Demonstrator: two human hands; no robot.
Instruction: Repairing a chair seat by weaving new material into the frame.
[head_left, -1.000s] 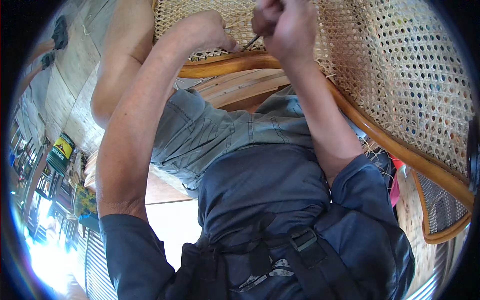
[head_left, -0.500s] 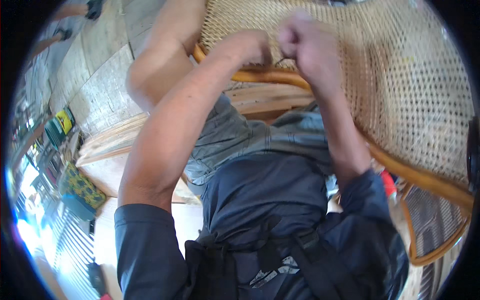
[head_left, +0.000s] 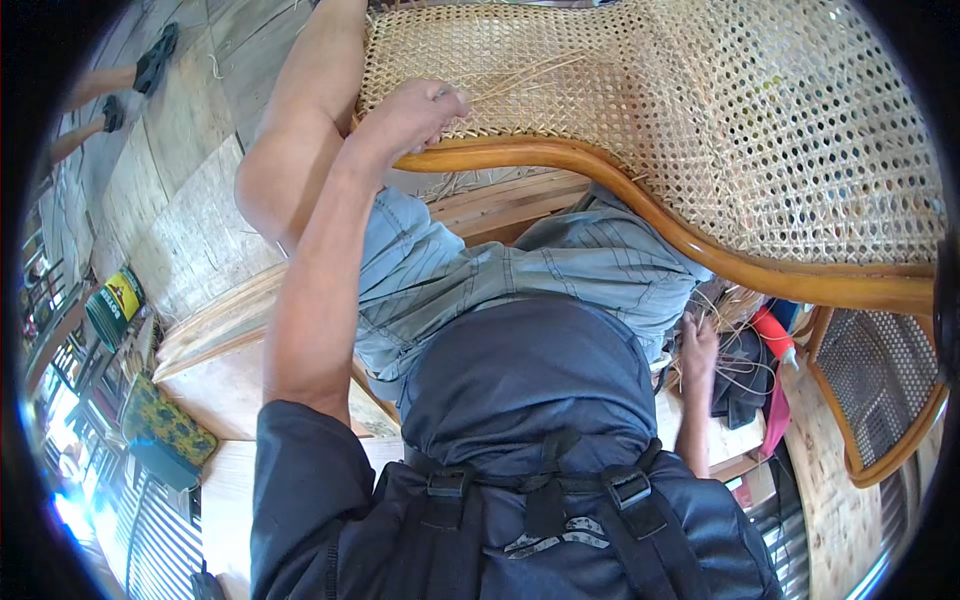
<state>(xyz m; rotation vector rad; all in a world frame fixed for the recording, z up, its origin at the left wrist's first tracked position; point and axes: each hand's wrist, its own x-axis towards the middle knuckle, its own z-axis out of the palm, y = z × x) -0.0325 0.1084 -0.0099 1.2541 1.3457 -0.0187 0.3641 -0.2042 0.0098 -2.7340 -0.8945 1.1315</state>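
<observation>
A woven cane seat panel (head_left: 700,110) in a curved wooden frame (head_left: 560,160) lies over my lap. My left hand (head_left: 415,108) rests on the weave near the frame's edge, fingers closed around thin cane strands (head_left: 510,82) that fan out to the right. My right hand (head_left: 697,348) is down by my right hip, its fingers in a loose bundle of cane strands (head_left: 735,365). Whether it grips any of them is hidden.
A red-handled tool (head_left: 772,332) and dark cloth (head_left: 740,385) lie beside the loose bundle. Another caned frame (head_left: 880,395) stands at the right. Another person's sandalled feet (head_left: 150,62) are on the plank floor at upper left. A green container (head_left: 115,302) sits at the left.
My right hand has left the weave and dropped to the loose strands at my right side. My left hand stays on the cane seat. The view has shifted.
</observation>
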